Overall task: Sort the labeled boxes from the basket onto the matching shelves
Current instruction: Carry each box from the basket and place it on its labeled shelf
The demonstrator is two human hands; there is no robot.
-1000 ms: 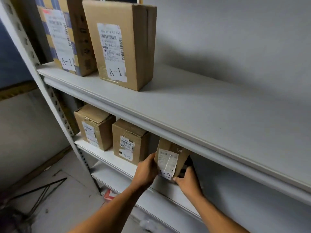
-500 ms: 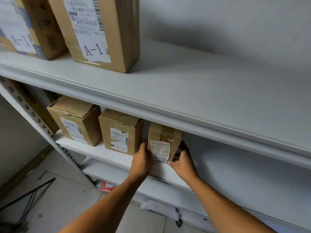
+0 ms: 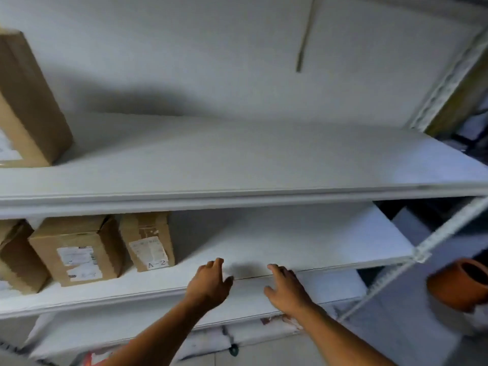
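A-2 box [image 3: 148, 240] stands on shelf [image 3: 303, 249], left of both empty hands.

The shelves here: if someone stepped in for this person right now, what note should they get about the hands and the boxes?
Left hand: open, holding nothing, fingers spread over the front edge of the middle shelf.
Right hand: open too, holding nothing, at that same edge.
The A-2 box stands upright on the middle shelf, free of both hands, beside a bigger box whose label is too blurred to read. Another box stands on the upper shelf.
Done: the A-2 box is shelved.
Left: the basket is out of view, so check it for more boxes.
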